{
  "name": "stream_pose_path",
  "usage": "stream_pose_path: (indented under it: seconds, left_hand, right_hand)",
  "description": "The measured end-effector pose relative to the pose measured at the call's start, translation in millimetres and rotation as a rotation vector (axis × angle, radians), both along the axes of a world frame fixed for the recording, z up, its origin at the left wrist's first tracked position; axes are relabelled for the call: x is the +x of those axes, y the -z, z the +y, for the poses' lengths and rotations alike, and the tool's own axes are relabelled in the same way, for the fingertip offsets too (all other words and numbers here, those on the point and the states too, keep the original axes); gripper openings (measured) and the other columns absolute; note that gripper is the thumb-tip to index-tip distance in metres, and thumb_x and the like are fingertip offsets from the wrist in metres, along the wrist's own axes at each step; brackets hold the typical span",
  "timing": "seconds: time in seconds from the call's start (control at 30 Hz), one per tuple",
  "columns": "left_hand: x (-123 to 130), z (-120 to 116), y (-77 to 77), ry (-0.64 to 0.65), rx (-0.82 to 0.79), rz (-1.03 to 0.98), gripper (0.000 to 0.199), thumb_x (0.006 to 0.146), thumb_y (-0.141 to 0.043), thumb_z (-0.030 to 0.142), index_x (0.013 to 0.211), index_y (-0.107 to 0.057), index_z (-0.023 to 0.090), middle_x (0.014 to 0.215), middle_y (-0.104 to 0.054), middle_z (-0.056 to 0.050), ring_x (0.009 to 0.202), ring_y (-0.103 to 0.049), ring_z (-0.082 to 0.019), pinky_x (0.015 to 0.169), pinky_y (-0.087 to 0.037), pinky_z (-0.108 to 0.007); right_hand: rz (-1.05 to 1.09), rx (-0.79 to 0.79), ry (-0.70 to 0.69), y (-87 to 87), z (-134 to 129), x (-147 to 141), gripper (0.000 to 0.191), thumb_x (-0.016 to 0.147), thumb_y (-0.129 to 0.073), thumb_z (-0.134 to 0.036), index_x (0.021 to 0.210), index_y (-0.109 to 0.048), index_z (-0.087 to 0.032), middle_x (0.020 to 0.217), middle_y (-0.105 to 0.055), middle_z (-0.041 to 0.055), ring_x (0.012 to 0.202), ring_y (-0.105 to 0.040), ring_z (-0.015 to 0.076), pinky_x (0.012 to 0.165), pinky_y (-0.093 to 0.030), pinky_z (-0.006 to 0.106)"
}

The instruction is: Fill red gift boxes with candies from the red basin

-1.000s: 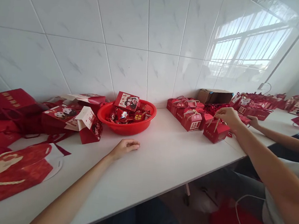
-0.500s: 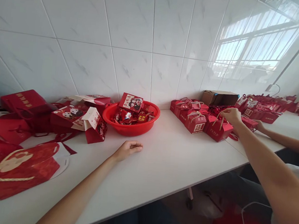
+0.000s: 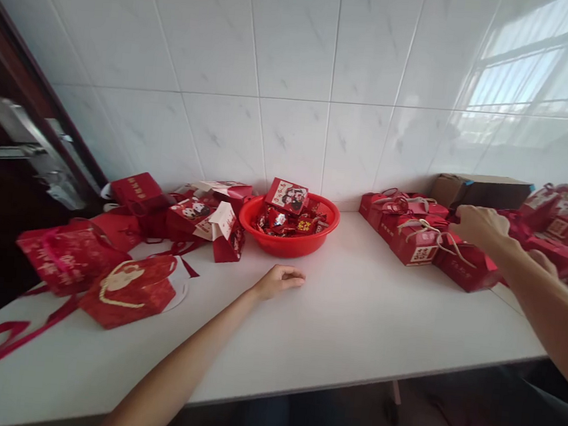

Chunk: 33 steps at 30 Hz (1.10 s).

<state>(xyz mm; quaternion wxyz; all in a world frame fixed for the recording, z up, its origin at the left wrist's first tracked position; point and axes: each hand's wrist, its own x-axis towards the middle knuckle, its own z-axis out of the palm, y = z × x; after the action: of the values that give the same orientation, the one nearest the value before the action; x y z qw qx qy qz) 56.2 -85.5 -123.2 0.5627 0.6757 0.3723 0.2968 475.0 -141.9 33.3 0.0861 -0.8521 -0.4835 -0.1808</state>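
My left hand (image 3: 280, 282) rests on the white table in front of the red basin (image 3: 288, 245), its fingers loosely curled together with nothing in them. The basin holds red-wrapped sweets and a small printed box (image 3: 286, 196). Over at the right, my right hand (image 3: 481, 226) is closed just above and behind a red gift box (image 3: 467, 265); its fingertips are blurred, and what they grip, if anything, cannot be made out. That box's cord handle loops over its left side. Next to it stands a red box with a pale square label (image 3: 415, 244).
Red bags and boxes lie heaped at the left, a patterned bag (image 3: 128, 292) nearest. A cardboard box (image 3: 484, 192) stands at the back right, with more red boxes beyond. Another person's hand (image 3: 543, 263) shows behind my right forearm. The table's edge (image 3: 348, 383) runs below.
The view has swung left, bringing a door into sight. My right hand has moved off the box's cord handle, which now droops to the side. My left hand stays on the table.
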Motion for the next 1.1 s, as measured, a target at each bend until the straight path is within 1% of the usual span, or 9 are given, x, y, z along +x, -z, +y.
stream_pose_path:
  seconds: [0.07,0.13,0.23,0.33,0.43,0.57,0.7,0.87,1.1]
  left_hand:
    - [1,0,-1.3,-0.001,-0.006,0.000,0.035,0.061,-0.086,0.042,0.081,-0.075,0.016,0.086,-0.077,-0.007,0.086,-0.069,-0.021,0.092,-0.051,-0.039]
    - [0,-2,-5.4,0.016,0.007,0.018,0.034,0.064,-0.085,0.041,0.084,-0.075,0.016,0.087,-0.077,-0.007,0.086,-0.069,-0.021,0.090,-0.052,-0.038]
    - [-6,-8,-22.1,0.061,0.100,0.082,0.029,0.071,-0.080,0.039,0.089,-0.075,0.016,0.095,-0.078,-0.008,0.092,-0.070,-0.022,0.093,-0.052,-0.037]
    - [-23,-21,-54.4,0.075,0.300,0.180,0.025,0.079,-0.072,0.036,0.096,-0.076,0.018,0.102,-0.077,-0.008,0.097,-0.070,-0.022,0.095,-0.052,-0.036]
    - [-54,-33,-96.4,0.047,0.503,0.292,0.023,0.082,-0.069,0.035,0.099,-0.077,0.021,0.105,-0.077,-0.007,0.097,-0.069,-0.022,0.092,-0.053,-0.033]
    - [-117,-35,-145.5,-0.251,0.578,0.387,0.029,0.077,-0.074,0.044,0.094,-0.079,0.021,0.103,-0.078,-0.006,0.098,-0.070,-0.025,0.094,-0.053,-0.034]
    - [-194,-19,-170.7,-0.665,0.486,0.368,0.038,0.062,-0.082,0.049,0.089,-0.079,0.022,0.100,-0.079,-0.006,0.099,-0.070,-0.028,0.097,-0.054,-0.039]
    - [-259,11,-171.4,-1.131,0.372,0.279,0.020,0.057,-0.079,0.030,0.071,-0.072,0.018,0.088,-0.078,-0.010,0.101,-0.071,-0.032,0.099,-0.053,-0.043]
    - [-267,40,-162.9,-1.155,0.424,0.495,0.008,0.058,-0.068,0.017,0.064,-0.071,0.021,0.078,-0.077,-0.007,0.097,-0.073,-0.033,0.098,-0.051,-0.044]
  right_hand:
    - [0.039,-0.039,-0.128,1.4,8,-34,0.009,0.084,-0.065,-0.021,0.090,-0.071,-0.018,0.095,-0.073,0.0206,0.080,-0.066,0.0263,0.059,-0.034,0.033]
    - [0.075,-0.057,-0.369,11.8,11,-82,0.012,0.086,-0.063,-0.022,0.094,-0.071,-0.020,0.093,-0.074,0.0157,0.078,-0.065,0.0246,0.059,-0.033,0.031]
    - [0.138,-0.236,-0.845,46.7,-2,-168,0.014,0.090,-0.057,-0.022,0.089,-0.071,-0.021,0.083,-0.076,0.0085,0.070,-0.065,0.0191,0.061,-0.036,0.029]
    - [-0.018,-0.347,-1.332,90.4,-29,-246,0.021,0.093,-0.053,-0.022,0.079,-0.068,-0.018,0.077,-0.075,0.0084,0.067,-0.065,0.0183,0.065,-0.038,0.030]
    - [-0.069,-0.392,-1.637,122.8,-53,-298,0.024,0.095,-0.052,-0.032,0.084,-0.067,-0.017,0.074,-0.073,0.0073,0.063,-0.064,0.0186,0.062,-0.036,0.031]
    - [-0.011,-0.367,-1.782,147.2,-63,-328,0.028,0.095,-0.052,-0.038,0.079,-0.063,-0.018,0.071,-0.072,0.0042,0.057,-0.061,0.0166,0.055,-0.030,0.032]
    - [0.062,-0.284,-1.800,169.0,-57,-330,0.021,0.091,-0.058,-0.033,0.076,-0.057,-0.019,0.070,-0.069,0.0011,0.056,-0.057,0.0139,0.055,-0.028,0.031]
    - [0.160,-0.129,-1.747,198.6,-48,-326,0.017,0.085,-0.061,-0.024,0.073,-0.050,-0.020,0.069,-0.067,-0.0010,0.056,-0.053,0.0119,0.057,-0.029,0.029]
    - [0.178,0.086,-1.760,228.8,-41,-334,0.022,0.081,-0.060,-0.023,0.070,-0.041,-0.022,0.060,-0.060,-0.0040,0.049,-0.042,0.0110,0.054,-0.025,0.029]
